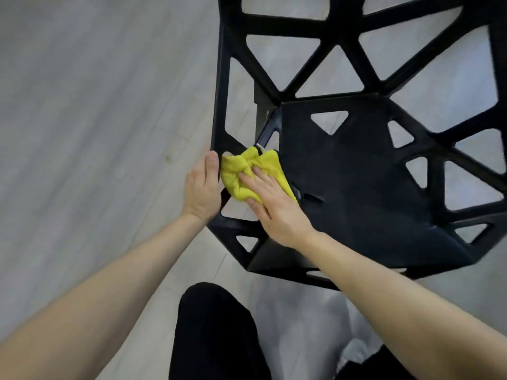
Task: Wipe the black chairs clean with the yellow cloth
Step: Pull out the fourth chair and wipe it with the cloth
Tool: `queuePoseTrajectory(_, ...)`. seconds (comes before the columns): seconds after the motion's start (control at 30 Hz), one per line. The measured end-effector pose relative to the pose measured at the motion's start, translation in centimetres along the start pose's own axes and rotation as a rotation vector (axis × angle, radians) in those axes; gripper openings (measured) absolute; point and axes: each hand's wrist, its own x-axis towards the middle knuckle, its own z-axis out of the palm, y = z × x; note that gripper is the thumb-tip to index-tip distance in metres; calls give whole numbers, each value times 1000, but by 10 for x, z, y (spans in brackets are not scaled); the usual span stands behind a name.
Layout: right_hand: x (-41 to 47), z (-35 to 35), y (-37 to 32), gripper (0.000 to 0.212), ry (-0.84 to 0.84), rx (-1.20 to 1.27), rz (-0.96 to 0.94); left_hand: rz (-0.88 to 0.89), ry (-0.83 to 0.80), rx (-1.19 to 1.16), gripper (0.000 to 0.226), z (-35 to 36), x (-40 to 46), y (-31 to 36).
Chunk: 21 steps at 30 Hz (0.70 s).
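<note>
Head view: black chair [356,165] seen from above, angular frame with triangular cut-outs, standing on a pale grey floor [96,105]; yellow cloth [248,174] lies bunched on the chair's left seat edge, beside the side frame. Right hand [274,207] presses the cloth flat against the seat, fingers extended over it, not curled round it. Left hand [203,187] grips the chair's left side bar just beside the cloth, thumb up along the bar, fingers wrapped behind it.
</note>
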Motion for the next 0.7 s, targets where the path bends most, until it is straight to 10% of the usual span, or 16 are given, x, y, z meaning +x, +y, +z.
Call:
queuePoseTrajectory(0.43, -48, 14, -91, 34, 158, 304, 511, -79, -208, -16, 67, -7, 7, -13)
queuePoseTrajectory(0.7, -105, 112, -158, 41, 316, 175, 495, -159, -758, 113, 48, -62, 50, 6)
